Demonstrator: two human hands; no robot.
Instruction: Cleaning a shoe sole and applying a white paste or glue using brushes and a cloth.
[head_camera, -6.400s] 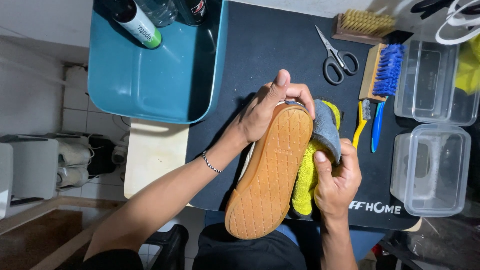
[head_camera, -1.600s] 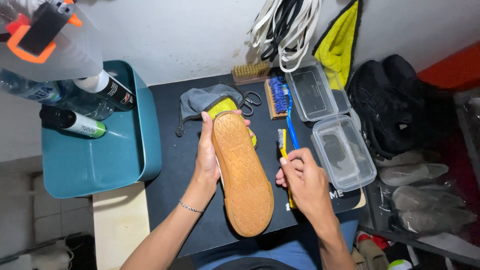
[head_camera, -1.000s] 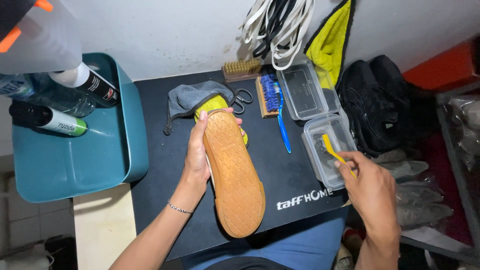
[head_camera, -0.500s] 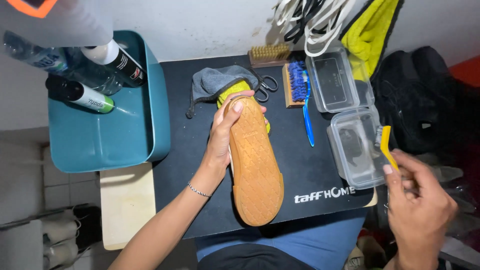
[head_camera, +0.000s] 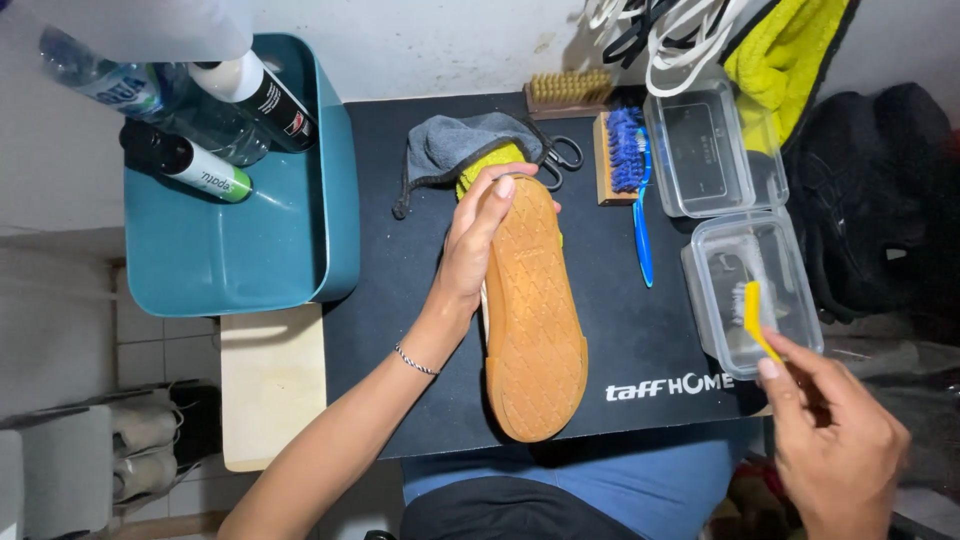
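Black mat (head_camera: 400, 330) (white wall behind), shoe (head_camera: 530, 320) sole-up.

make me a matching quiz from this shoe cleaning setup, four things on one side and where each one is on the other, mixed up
Things:
1. shoe
2. yellow brush
3. grey cloth
4. spray bottles

Places:
A. in the teal tub
B. dipped into the nearer clear container, held by the right hand
C. lying on the black mat beyond the shoe's toe
D. sole up on the mat, steadied by the left hand

Pairs: 1-D, 2-B, 3-C, 4-A
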